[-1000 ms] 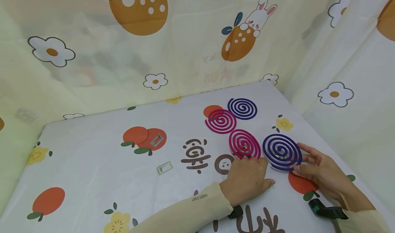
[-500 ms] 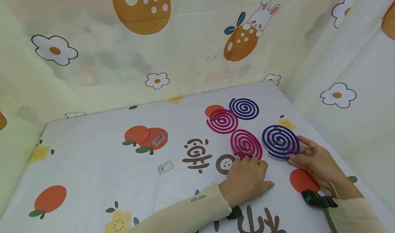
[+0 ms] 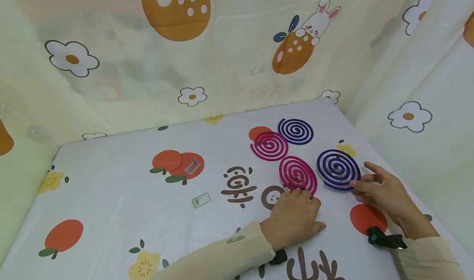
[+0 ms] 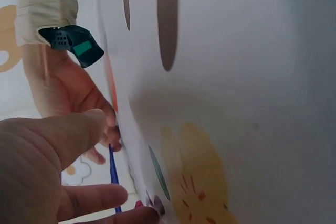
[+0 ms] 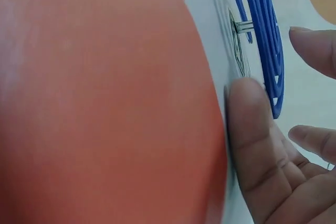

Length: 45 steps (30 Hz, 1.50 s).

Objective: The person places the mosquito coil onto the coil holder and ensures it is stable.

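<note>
My left hand [image 3: 294, 218] lies palm down at the near edge of a pink mosquito coil [image 3: 297, 173], with its fingertips right at the rim and the thumb held away. In the left wrist view its fingers [image 4: 97, 199] look extended. To the right, my right hand [image 3: 389, 195] is beside a dark blue mosquito coil [image 3: 338, 169], fingers spread and one fingertip right at the edge. The right wrist view shows this blue coil [image 5: 270, 45] raised on a small metal stand [image 5: 239, 40], with gaps between the coil and the upper fingers [image 5: 317, 51].
Behind are another pink coil [image 3: 269, 145] and another blue coil [image 3: 295, 131]. Two small metal stands, a far one [image 3: 192, 167] and a nearer one [image 3: 201, 200], lie left of the coils on the patterned tablecloth [image 3: 111, 177]. A printed curtain [image 3: 229, 57] hangs behind the table.
The right hand carried the blue coil away from the person, level with the near pink coil, and its fingers have loosened from the rim. The left hand stayed by the pink coil.
</note>
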{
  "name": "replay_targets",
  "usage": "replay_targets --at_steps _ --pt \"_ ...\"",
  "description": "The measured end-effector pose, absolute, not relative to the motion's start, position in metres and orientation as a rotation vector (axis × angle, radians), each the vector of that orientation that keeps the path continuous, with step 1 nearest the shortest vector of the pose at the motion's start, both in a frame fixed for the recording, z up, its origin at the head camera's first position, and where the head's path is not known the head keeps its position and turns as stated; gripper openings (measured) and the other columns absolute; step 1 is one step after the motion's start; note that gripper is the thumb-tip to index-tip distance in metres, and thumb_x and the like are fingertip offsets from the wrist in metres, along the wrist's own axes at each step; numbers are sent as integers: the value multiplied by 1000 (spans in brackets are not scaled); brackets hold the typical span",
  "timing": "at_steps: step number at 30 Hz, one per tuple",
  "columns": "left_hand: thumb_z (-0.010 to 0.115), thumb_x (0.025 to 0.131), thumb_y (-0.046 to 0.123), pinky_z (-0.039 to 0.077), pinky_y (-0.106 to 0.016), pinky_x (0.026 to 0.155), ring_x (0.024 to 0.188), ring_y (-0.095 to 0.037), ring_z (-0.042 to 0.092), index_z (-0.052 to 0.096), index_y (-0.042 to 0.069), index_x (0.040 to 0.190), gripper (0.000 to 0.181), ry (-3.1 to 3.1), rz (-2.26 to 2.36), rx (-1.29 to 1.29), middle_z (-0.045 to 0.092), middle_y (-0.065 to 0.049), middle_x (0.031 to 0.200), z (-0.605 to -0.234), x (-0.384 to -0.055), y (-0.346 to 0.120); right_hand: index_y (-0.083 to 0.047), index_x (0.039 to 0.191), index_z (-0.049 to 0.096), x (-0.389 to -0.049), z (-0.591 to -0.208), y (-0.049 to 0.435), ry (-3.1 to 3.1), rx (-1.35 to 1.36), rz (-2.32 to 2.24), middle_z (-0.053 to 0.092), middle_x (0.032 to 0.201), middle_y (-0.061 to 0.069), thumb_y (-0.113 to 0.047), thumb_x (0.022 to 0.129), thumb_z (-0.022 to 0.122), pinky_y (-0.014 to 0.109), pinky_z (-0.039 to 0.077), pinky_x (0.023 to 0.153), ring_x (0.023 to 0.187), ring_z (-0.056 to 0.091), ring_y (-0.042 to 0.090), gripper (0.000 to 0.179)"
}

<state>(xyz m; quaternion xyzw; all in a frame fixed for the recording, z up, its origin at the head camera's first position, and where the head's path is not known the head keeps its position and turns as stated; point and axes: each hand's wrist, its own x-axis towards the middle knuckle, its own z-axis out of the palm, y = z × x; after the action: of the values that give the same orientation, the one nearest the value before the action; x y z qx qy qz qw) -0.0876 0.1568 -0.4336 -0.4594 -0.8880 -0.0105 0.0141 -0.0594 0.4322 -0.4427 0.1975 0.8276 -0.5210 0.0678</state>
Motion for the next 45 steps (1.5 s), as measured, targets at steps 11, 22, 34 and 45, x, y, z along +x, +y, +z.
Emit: replay_targets --at_steps 11,22,34,45 --pt "58 98 66 50 -26 91 109 -5 58 68 31 129 48 -2705 -130 -1694 64 13 114 -434 -98 131 -2 166 -3 -60 -435 431 2633 536 -1327 43 139 38 -45 102 65 34 64 75 94 71 20 103" --pt "56 99 65 41 -38 114 128 -14 55 59 26 147 62 -2648 -151 -1596 62 8 137 -417 -118 88 0 165 -3 -63 -419 420 2861 503 -960 22 155 47 -55 100 63 82 39 94 135 29 69 108" --pt "60 97 66 16 -65 124 157 -33 26 32 18 164 87 -2820 -396 -1229 32 -8 169 -403 -183 2 -1 165 -2 -97 -411 395 3072 345 -849 -5 164 41 -53 97 67 88 21 97 147 4 68 110" --pt "70 95 55 22 -65 122 150 -34 36 35 12 162 87 -2864 -440 -869 41 -12 162 -407 -234 -61 0 165 0 -159 -383 357 3092 195 -727 0 164 43 -54 90 75 86 25 98 145 10 70 119"
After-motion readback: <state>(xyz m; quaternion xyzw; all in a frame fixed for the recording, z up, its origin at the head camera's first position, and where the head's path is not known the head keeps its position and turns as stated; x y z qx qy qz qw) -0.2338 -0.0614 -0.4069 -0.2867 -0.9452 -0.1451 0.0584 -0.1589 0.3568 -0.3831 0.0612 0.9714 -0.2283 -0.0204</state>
